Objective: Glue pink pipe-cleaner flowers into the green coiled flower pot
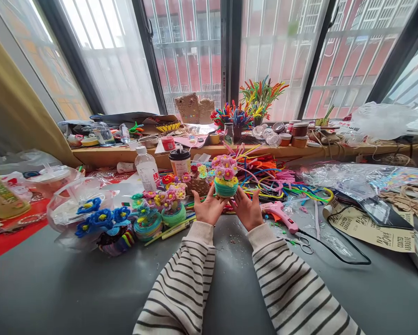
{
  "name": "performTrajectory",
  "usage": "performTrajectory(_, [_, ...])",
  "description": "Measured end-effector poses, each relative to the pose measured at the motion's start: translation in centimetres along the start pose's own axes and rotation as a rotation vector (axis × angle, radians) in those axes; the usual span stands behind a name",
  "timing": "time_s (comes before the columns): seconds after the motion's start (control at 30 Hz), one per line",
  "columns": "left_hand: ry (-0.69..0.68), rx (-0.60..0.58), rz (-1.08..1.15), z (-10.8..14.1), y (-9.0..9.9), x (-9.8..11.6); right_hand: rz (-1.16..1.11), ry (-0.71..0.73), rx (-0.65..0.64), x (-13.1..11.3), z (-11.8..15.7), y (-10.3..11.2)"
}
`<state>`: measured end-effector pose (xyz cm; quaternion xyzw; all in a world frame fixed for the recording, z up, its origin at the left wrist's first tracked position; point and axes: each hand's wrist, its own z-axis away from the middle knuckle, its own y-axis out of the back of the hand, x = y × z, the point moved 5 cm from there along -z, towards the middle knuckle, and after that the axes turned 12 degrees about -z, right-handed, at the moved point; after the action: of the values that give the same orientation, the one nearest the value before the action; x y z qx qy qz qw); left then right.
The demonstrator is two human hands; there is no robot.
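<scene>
Flower pot [225, 187] sits upright between left hand [208, 209] and right hand [248, 209], at fingertips

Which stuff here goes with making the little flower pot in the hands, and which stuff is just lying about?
Probably part of the job:
- little flower pot, between the two open hands
- fuzzy craft stems
- pink glue gun
- scissors

Probably just lying about:
- clear bottle
- drink cup with black lid
- white plastic bag
</scene>
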<state>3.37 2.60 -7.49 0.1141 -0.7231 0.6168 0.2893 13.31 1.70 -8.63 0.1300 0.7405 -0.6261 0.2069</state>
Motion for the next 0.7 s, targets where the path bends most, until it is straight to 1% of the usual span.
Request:
performTrajectory(0.07, [0.000, 0.002, 0.001, -0.01, -0.11, -0.02, -0.016, -0.003, 0.018, -0.02, 0.09, 0.03])
performTrajectory(0.17, [0.004, 0.011, 0.001, -0.13, -0.05, -0.12, -0.030, -0.002, 0.008, -0.01, 0.15, -0.11])
performTrajectory(0.43, [0.009, -0.064, 0.004, -0.41, -0.02, -0.31, -0.039, 0.006, -0.040, 0.12, -0.03, -0.20])
performTrajectory(0.7, [0.035, -0.072, -0.004, -0.85, -0.50, -0.43, -0.077, 0.025, -0.060, -0.06, -0.18, -0.11])
